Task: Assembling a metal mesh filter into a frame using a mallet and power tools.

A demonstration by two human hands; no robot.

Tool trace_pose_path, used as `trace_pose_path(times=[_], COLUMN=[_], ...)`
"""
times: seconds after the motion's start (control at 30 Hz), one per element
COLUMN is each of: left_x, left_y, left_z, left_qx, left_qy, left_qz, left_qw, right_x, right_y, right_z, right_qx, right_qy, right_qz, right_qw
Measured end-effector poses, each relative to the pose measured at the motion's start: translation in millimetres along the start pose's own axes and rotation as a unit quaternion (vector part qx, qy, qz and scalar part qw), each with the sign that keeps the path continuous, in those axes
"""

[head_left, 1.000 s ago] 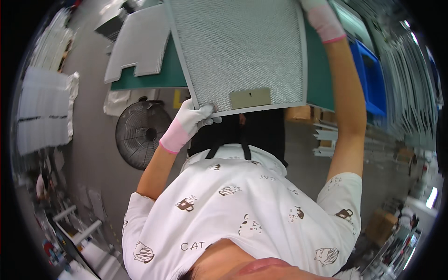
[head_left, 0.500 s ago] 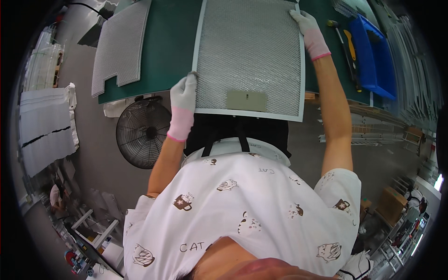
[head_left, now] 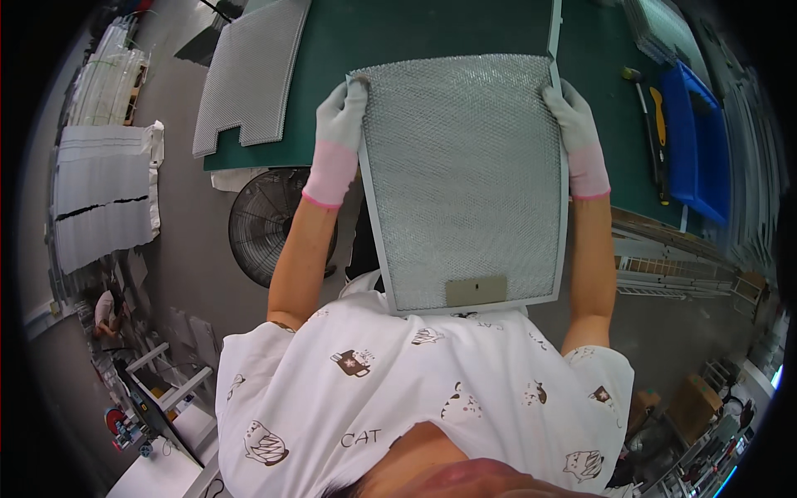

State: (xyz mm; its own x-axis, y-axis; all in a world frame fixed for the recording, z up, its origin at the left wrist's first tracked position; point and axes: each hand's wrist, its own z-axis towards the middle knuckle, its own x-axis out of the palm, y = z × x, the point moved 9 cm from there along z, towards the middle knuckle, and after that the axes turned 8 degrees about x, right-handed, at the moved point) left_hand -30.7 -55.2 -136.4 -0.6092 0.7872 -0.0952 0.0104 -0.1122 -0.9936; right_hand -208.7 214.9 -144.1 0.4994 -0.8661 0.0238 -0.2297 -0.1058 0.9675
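Note:
My gloved left hand [head_left: 341, 116] is closed on the upper left edge of a silver mesh filter panel [head_left: 465, 166]. On the opposite edge, my right hand [head_left: 573, 116], gloved too, grips the panel with the thumb on the mesh. Pale metal framing runs along the panel's sides and near edge; its far edge shows bare mesh. A beige rectangular plate [head_left: 476, 290] sits near the near edge, close to my shirt. Beyond the upper right corner a narrow metal strip [head_left: 554, 33] extends away; whether it joins the panel I cannot tell.
On the green table [head_left: 448, 29] lie notched mesh sheets [head_left: 249, 75] at left. To the right are a hammer [head_left: 643, 108], a yellow-handled tool [head_left: 658, 116], a blue bin [head_left: 689, 149] and stacked mesh [head_left: 664, 33]. A black floor fan [head_left: 266, 220] stands below the table's left side.
The panel has come off the table toward my body, its near edge now at my shirt. My left hand has shifted up its left edge; my right hand has come nearer with it.

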Motion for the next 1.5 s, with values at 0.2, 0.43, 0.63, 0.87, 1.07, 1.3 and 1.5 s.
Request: trace_pose_path(times=[0.2,0.43,0.63,0.87,1.07,1.3,1.5], left_x=[-142,-77,90,167,149,234,235], left_y=[45,-55,-124,-73,-135,-161,-150], left_z=[-31,-19,25,42,106,207,197], left_qx=[-0.071,0.241,0.447,0.29,0.329,0.379,0.518], left_qy=[-0.26,-0.23,0.068,0.298,0.253,0.337,0.169], left_qz=[-0.026,0.683,0.528,0.464,0.471,0.504,0.595], left_qw=[0.963,0.65,0.719,0.782,0.778,0.699,0.591], right_x=[-68,-35,-20,-58,-65,-95,-115], right_y=[-21,11,17,-5,6,61,95], right_z=[-27,6,-5,-27,-38,12,55], right_qx=[0.039,-0.037,-0.057,-0.062,-0.004,-0.061,-0.071], right_qy=[-0.066,-0.025,-0.003,-0.014,0.091,0.085,0.402], right_qz=[0.078,0.001,-0.025,0.042,0.19,0.152,0.374], right_qw=[0.994,0.999,0.998,0.997,0.977,0.983,0.833])
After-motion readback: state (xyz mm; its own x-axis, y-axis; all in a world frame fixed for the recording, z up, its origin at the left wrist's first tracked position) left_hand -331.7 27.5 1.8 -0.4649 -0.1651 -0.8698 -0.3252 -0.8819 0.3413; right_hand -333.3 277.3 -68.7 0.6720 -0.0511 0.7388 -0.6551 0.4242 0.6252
